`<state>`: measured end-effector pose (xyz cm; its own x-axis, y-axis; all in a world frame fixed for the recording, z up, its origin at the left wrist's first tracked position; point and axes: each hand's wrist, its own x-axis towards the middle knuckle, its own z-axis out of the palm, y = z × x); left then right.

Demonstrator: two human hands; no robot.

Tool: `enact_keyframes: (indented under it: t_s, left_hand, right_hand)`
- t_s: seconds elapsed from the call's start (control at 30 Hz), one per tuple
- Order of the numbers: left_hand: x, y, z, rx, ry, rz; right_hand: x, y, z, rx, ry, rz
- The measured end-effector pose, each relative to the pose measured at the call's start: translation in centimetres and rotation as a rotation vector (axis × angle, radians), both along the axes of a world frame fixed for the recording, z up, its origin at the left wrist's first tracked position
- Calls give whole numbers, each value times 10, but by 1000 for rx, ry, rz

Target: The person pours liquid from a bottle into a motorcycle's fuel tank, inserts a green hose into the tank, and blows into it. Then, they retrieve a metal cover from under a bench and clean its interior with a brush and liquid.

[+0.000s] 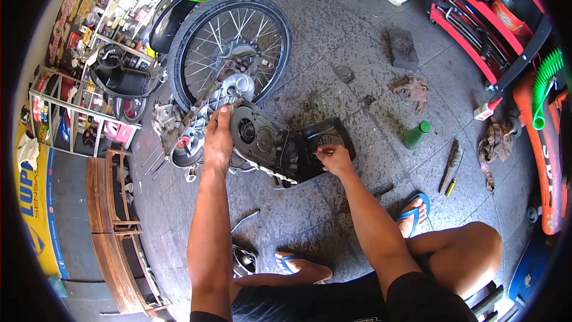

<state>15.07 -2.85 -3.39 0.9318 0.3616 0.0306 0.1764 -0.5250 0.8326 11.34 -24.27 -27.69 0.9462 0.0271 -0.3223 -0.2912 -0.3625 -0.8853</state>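
Note:
My left hand (pixel 218 138) is wrapped round the near-left end of a dark grey engine cover (pixel 265 137), which is tilted with its ribbed inner side showing. Its right end is at a black rectangular tray (pixel 344 129). Over the tray my right hand (pixel 335 160) is closed, fingertips pinched together at the dark parts inside. What the fingertips hold, if anything, is too small to make out. Just behind the cover, a bare silver engine case (pixel 229 89) lies against a spoked wheel (pixel 280 30).
On the floor to the right are a green bottle (pixel 417 135), a brush (pixel 451 167), a yellow-handled screwdriver (pixel 451 188), rags (pixel 412 90) and a small white bottle with a red cap (pixel 487 109). A red tool trolley (pixel 465 42) stands far right, a wooden bench (pixel 101 203) left.

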Motion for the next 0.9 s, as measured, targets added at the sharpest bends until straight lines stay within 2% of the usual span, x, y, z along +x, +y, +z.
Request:
enact_keyframes:
  t_s: [0.07,0.1,0.17,0.23,0.27,0.3,0.33,0.37,0.4,0.5,0.6,0.67,0.8,0.9]
  left_hand:
    - [3,3,-2,-3,8,-12]
    - [3,3,-2,-2,7,-10]
    - [1,-4,2,-23,0,-37]
    - [4,6,-14,3,-36,-61]
    - [1,-1,-3,145,45,-47]
    - [0,3,-15,278,-75,-40]
    - [4,12,-16,305,-26,-114]
    - [-1,1,-3,234,20,-101]
    - [-3,-2,-1,203,9,-60]
    - [-3,-1,-2,114,14,-46]
    - [-3,0,-4,152,26,-41]
    - [-3,-1,-3,147,32,-37]
    - [-7,1,-4,123,-1,-52]
    - [-11,-5,4,113,51,-24]
  right_hand:
    - [6,2,1,862,264,-103]
    - [7,4,2,863,263,-101]
    - [12,15,7,1193,80,-137]
    - [9,19,7,1199,29,-243]
    - [7,24,-21,1153,3,-262]
    - [13,33,-47,1120,-37,-271]
    - [12,31,-34,1028,-23,-287]
    - [13,30,-29,1068,-90,-248]
    - [9,26,0,1097,-14,-276]
    - [11,33,-4,1185,-41,-278]
    - [15,37,-8,1083,-141,-332]
    - [11,37,5,1170,39,-381]
    - [14,37,-9,1063,-47,-388]
    - [13,38,4,1044,-39,-403]
